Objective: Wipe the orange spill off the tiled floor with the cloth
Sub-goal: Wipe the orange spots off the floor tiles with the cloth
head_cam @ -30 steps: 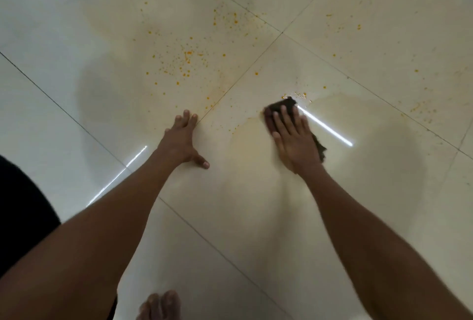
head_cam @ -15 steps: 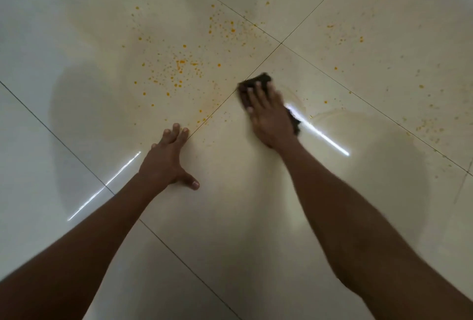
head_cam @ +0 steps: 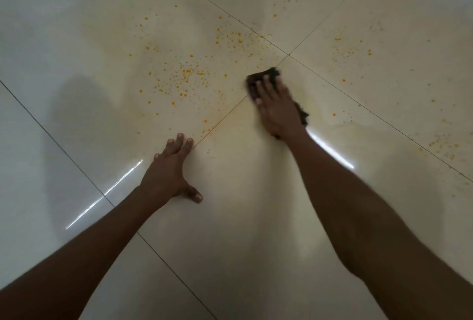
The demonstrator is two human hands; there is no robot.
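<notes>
Glossy pale tiled floor [head_cam: 76, 38], orange spill [head_cam: 186, 76] speckled just left of the grout cross. Right hand [head_cam: 277, 107] presses flat on the dark cloth [head_cam: 271, 72] there; left hand [head_cam: 166, 173] splayed, empty, nearer.

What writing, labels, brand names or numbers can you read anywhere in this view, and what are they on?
None: no text, number or sign shows anywhere.
The dark cloth under the right hand bears no label.
The tiled floor shows only grout lines, orange specks and glare.
</notes>
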